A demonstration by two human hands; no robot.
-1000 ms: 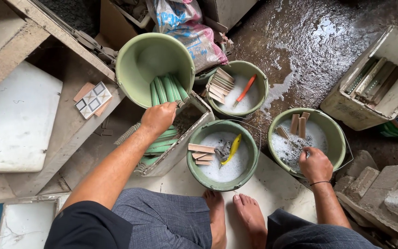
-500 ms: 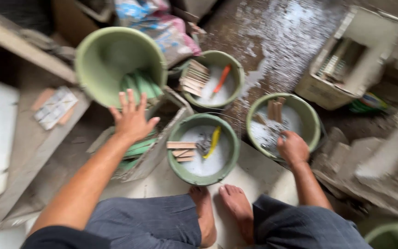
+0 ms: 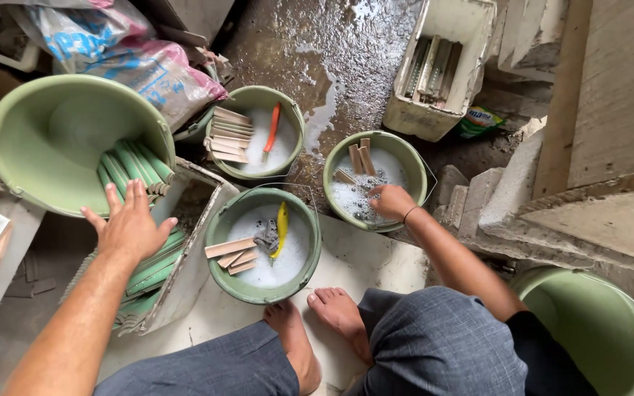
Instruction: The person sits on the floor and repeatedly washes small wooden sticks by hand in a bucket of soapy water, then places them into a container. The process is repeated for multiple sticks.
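The left hand (image 3: 132, 229) hovers flat with its fingers spread, pinching nothing, directly above a stack of green curved tiles (image 3: 148, 264) packed on edge in a tilted grey crate (image 3: 185, 271). More green tiles (image 3: 128, 170) lie just beyond the fingertips, inside the large green tub (image 3: 53, 139) tipped on its side. The right hand (image 3: 390, 202) dips into the foamy green bucket (image 3: 405, 158) with its fingers curled down into the suds; whether they close on anything I cannot tell, though 3 tan strips (image 3: 357, 158) stand just ahead of the knuckles.

To lift a tile cleanly, the left hand should, in my judgement, drop its fingertips onto 1 tile edge and pull it straight up, because the neighbours sit tight against it and the crate leans. The wet right hand should grip firmly; suds make the pieces slippery.

Room is tight. The crate's rim lies just to the thumb side of the left hand, touching the middle bucket (image 3: 236, 282) with the yellow brush (image 3: 282, 229). Bare feet (image 3: 317, 323) rest just below that bucket. A further bucket with an orange brush (image 3: 271, 130) stands beyond, and concrete blocks (image 3: 508, 198) crowd the outer side of the right wrist. The clearest open path is upward.
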